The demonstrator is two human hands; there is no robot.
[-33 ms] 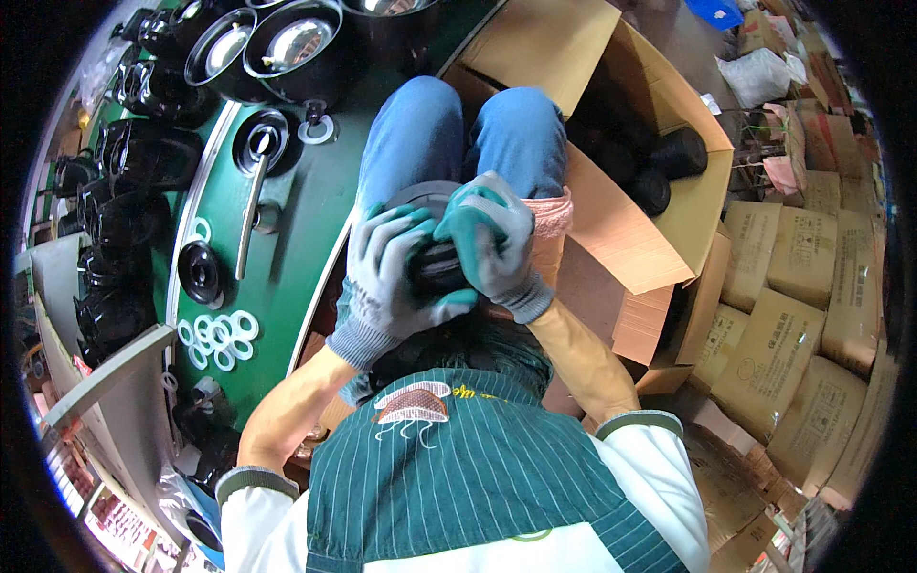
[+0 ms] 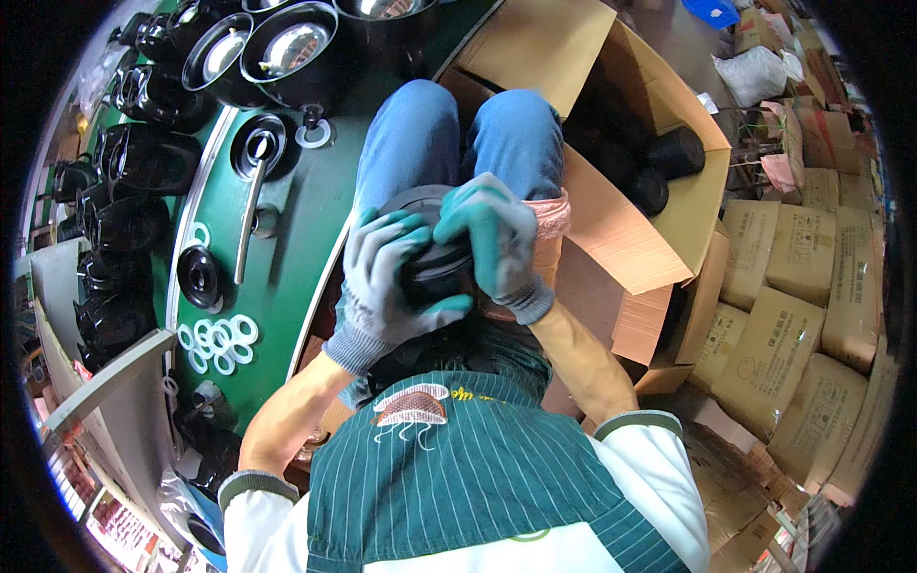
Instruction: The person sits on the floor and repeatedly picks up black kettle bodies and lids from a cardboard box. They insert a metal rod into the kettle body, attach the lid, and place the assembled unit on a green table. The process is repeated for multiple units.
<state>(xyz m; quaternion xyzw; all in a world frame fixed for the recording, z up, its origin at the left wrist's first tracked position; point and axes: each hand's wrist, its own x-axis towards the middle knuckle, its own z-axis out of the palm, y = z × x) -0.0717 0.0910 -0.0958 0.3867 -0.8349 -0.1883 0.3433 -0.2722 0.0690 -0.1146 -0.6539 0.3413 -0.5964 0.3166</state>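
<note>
— Black round part: clasped between both hands over the lap, just short of the knees.
— Grip?
— Left hand wrapped round the near-left side, thumb hooked under the lower edge. Right hand laid over the top-right, fingers curled down across it. Both clenched on the part, none released.
— Why so close to the body?
— Probably for leverage: looks like a press or twist between opposed palms, steadied against the thighs. Coated gloves likely for grip on smooth black plastic.
— Left of the hands?
— Green worktop within easy reach. White rings bunched low-left of the left hand, a long metal handle further up, a small black lid beside it. Pots lined along the far edge.
— And right?
— Open carton just beyond the right hand, black parts inside. Closed boxes stacked well apart, further right.
</note>
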